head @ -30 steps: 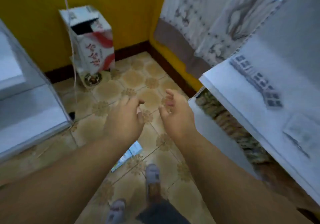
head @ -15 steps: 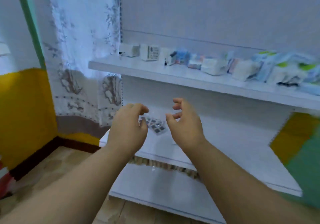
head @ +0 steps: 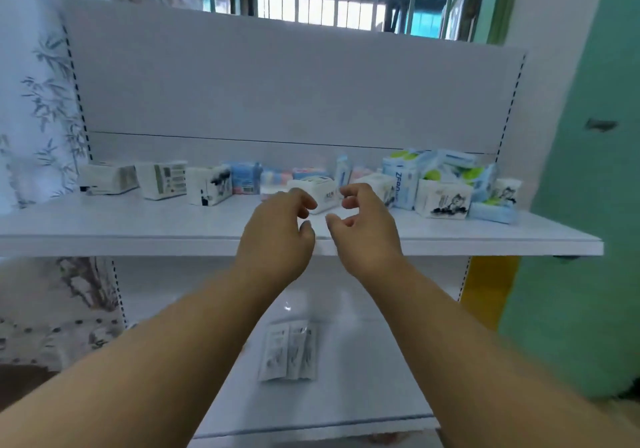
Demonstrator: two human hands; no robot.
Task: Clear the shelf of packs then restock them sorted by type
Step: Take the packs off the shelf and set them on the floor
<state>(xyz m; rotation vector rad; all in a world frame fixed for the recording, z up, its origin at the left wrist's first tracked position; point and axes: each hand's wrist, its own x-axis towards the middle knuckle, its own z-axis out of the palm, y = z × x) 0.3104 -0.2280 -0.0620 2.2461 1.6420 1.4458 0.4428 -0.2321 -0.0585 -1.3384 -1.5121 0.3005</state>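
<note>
Head view: most print on the packs (head: 298,184) is too blurred to read; the only legible letters are blue ones, "ZFon" or close to it, running down the side of a pale blue pack (head: 403,184) right of centre. The packs stand in a loose row along the back of the upper shelf (head: 138,229). At the left are three white blocks, one (head: 162,179) with a dark barcode-like panel, another (head: 209,184) with black ink-style art. In the middle are pink-and-blue ones (head: 277,177). At the right sits a crowded heap of white, pale blue and green-spotted packs (head: 453,174) (some leaning on each other).

My left hand (head: 277,236) and right hand (head: 367,229) hover side by side over the shelf's front edge, near a small white pack (head: 320,191). Both have fingers loosely curled and hold nothing; thumbs and fingertips are apart.

On the lower shelf (head: 363,395) lie flat clear sachets (head: 289,352), touching side by side, their print unreadable.
</note>
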